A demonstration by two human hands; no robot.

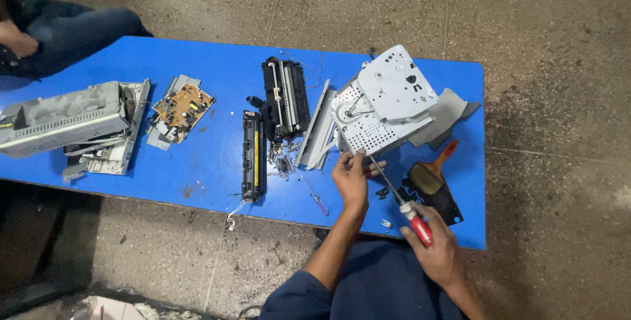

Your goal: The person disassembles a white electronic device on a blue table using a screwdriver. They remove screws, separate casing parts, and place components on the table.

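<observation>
Touching left hand (350, 179): metal chassis (384, 104)

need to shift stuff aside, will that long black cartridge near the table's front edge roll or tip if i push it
The long black cartridge lies flat and looks blocky, so it probably slides rather than rolls. One end sits near the blue table's edge, so it might tip off. It looks rigid.

Both forearms reach up from the near edge of the counter, sleeves dark blue. The left hand (350, 179) is stretched forward, fingers curled, palm down. The right hand (435, 244) sits nearer the edge, fist closed round a handle, wrist bent inward
</observation>
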